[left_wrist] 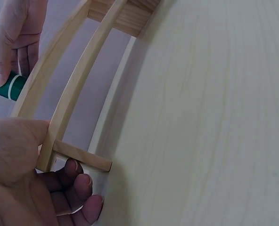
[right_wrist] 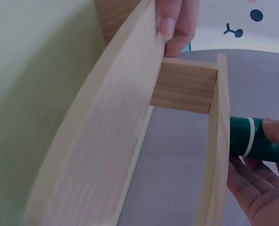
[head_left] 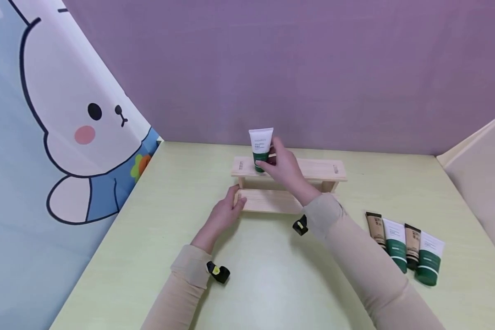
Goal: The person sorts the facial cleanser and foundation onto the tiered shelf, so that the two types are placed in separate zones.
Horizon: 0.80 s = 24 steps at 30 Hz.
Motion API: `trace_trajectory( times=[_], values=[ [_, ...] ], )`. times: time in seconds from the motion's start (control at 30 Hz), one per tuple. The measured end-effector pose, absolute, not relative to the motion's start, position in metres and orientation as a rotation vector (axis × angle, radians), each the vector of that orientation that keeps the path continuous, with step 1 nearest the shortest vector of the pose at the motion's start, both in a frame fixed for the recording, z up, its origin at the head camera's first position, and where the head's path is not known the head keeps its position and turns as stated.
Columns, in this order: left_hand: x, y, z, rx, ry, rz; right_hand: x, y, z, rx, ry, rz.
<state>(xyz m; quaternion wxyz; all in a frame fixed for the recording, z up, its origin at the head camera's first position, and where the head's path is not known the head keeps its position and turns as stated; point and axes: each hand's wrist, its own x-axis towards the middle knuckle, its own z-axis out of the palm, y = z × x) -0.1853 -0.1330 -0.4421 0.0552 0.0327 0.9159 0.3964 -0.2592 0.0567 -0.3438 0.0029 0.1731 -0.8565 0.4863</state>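
A two-tier wooden shelf [head_left: 272, 200] stands at the back middle of the table. My left hand [head_left: 224, 213] grips the left end of its lower board, with the thumb on the board and the fingers curled below in the left wrist view. My right hand [head_left: 288, 170] holds a white and green squeeze tube [head_left: 261, 140] between thumb and fingers. The tube is upright, cap down, at the left part of the upper board [head_left: 313, 168]. In the right wrist view the tube's green cap end [right_wrist: 241, 136] meets or nearly meets that board.
Two white and green tubes [head_left: 430, 256] and two brown tubes with black caps [head_left: 376, 229] lie side by side on the table at the right. A purple backdrop [head_left: 297, 78] rises behind the table, and a cartoon-printed cloth [head_left: 66, 137] hangs at the left.
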Motion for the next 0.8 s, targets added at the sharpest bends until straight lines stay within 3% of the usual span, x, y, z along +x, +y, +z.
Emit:
trace_trajectory(
  times=[0.3,0.8],
  values=[
    [-0.176,-0.140,-0.444,0.110,2.765,1.197,-0.229,0.073,-0.346,0.533,-2.688,1.504],
    [-0.177,-0.147,-0.453,0.107,2.705,1.218,-0.159,0.170,-0.354,0.517,-2.780,1.276]
  ],
)
